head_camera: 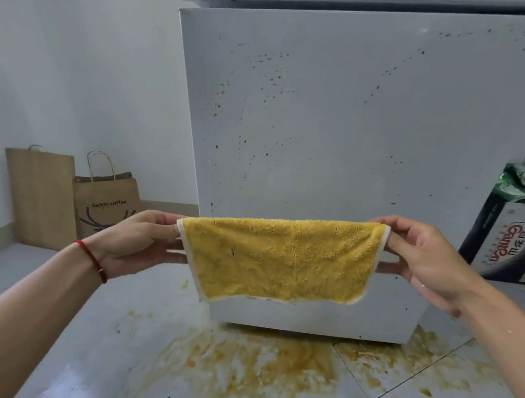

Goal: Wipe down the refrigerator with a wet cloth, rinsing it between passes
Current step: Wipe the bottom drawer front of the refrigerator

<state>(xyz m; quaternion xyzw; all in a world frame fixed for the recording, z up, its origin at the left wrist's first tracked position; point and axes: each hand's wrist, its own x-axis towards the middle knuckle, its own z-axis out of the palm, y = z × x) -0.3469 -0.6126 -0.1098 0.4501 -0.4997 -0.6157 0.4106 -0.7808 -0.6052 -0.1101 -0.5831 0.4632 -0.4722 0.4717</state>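
Cloth [282, 258] held spread before spattered refrigerator [336, 126].
Left hand [135, 240] and right hand [420, 254] each pinch a top corner, hands well apart.

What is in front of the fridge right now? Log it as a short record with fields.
cloth: yellow cloth stretched flat, hanging in front of the refrigerator door
left hand: left hand pinches the cloth's upper left corner
right hand: right hand pinches the upper right corner
refrigerator door: speckled with brown spots
floor: yellow-brown spill below the door
left side: two paper bags against the wall
right side: box of cans
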